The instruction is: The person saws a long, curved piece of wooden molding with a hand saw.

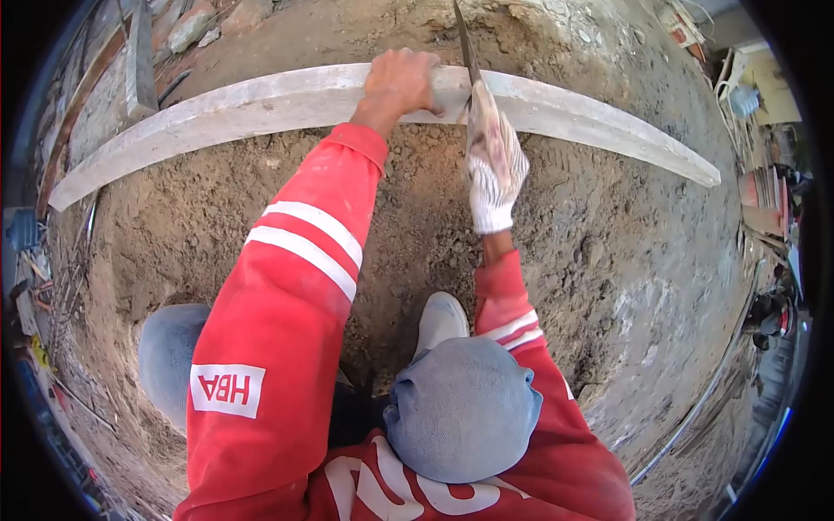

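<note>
A long pale wooden beam (252, 106) lies crosswise in front of me, looking bowed through the wide lens. My bare left hand (401, 82) grips it near the middle, thumb on the near side and fingers over the top. Just to the right, my right hand (497, 169), in a white knit glove, is closed round the handle of a handsaw (466, 43). The saw's narrow blade points away from me and crosses the beam's upper face, close beside my left hand. The glove covers most of the handle.
Loose brown soil (417, 200) spreads under the beam. My bent knee (465, 408) and shoe (443, 319) are close below my hands. Another timber (141, 65) and rubble (191, 28) lie at the upper left. A blue container (744, 101) stands at the far right.
</note>
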### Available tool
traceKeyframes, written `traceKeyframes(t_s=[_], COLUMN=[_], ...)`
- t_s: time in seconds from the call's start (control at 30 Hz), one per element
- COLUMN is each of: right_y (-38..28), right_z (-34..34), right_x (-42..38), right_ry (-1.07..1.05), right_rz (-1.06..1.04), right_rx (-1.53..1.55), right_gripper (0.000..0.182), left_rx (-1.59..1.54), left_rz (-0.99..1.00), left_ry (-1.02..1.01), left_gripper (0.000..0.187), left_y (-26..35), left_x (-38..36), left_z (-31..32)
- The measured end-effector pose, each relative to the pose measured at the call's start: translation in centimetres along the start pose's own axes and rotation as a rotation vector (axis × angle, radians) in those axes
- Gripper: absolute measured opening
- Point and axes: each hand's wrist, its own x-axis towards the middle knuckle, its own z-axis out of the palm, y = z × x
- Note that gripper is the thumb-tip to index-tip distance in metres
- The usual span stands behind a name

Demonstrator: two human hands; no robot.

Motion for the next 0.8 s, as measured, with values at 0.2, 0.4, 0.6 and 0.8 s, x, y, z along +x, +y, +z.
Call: traceKeyframes(t_s=[0.2, 0.4, 0.6, 0.8], right_y=[-5.0, -7.4, 1.7, -4.4], right_z=[-4.1, -4.1, -0.3, -4.9], right_x=[-7.0, -5.3, -1.0, -8.8], right_ry=[-0.136, -0.136, -0.022, -0.221], right_rz=[0.199, 0.031, -0.068, 0.093], right_rx=[-0.062, -0.291, -0.176, -0.268], right_gripper=[0.052, 0.055, 0.055, 0.060], left_rx=[-0.010, -0.022, -0.031, 0.003], left_rz=[0.047, -0.002, 0.022, 0.016], left_ry=[0.017, 0.023, 0.047, 0.059], left_gripper=[0.071, 0.068, 0.067, 0.043], left_y=[-0.1, 0.2, 0.1, 0.0], left_x=[-0.4, -0.3, -0.8, -0.4], left_z=[-0.4, 0.4, 0.1, 0.6])
